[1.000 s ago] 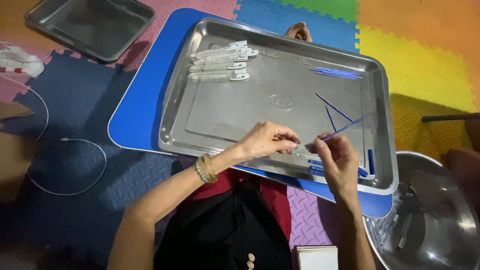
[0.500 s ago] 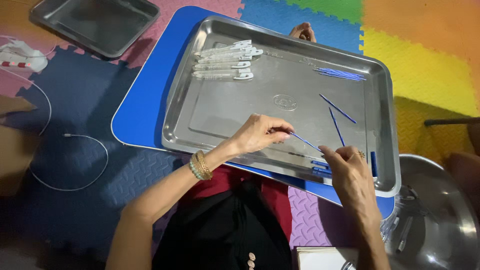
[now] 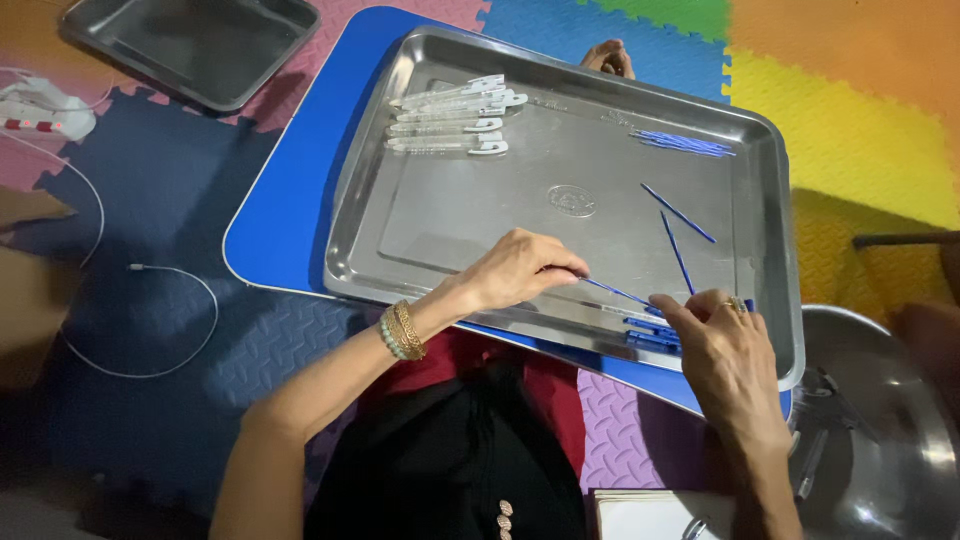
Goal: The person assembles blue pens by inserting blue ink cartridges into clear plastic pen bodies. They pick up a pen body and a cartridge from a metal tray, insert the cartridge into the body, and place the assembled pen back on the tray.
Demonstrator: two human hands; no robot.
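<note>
Change: a second ago the right hand (image 3: 728, 362) held a thin blue stick raised over the tray's right side; now it is lower at the near rim, and the left hand (image 3: 520, 268) pinches one end of a blue stick (image 3: 618, 293).
Right hand: fingers curled loosely, fingertips on the far end of that stick and over the blue pieces (image 3: 652, 335) lying at the near edge; whether it truly grips I cannot tell.
Left hand: closed in a pinch on the stick, bracelets at the wrist.
Stick: low over the steel tray (image 3: 470, 220) floor, spanning both hands.
Risk near: the stick is thin and may slip from the pinch, or bend if the hands pull unevenly.
Risk at rim: the right wrist could nudge the blue pieces off the edge towards the metal bowl (image 3: 885, 440).
Middle: two loose blue sticks (image 3: 678, 232) lie near and could be knocked askew.
Far: a bundle of blue sticks (image 3: 682, 143) and white clips (image 3: 452, 120) lie well apart, likely safe.
</note>
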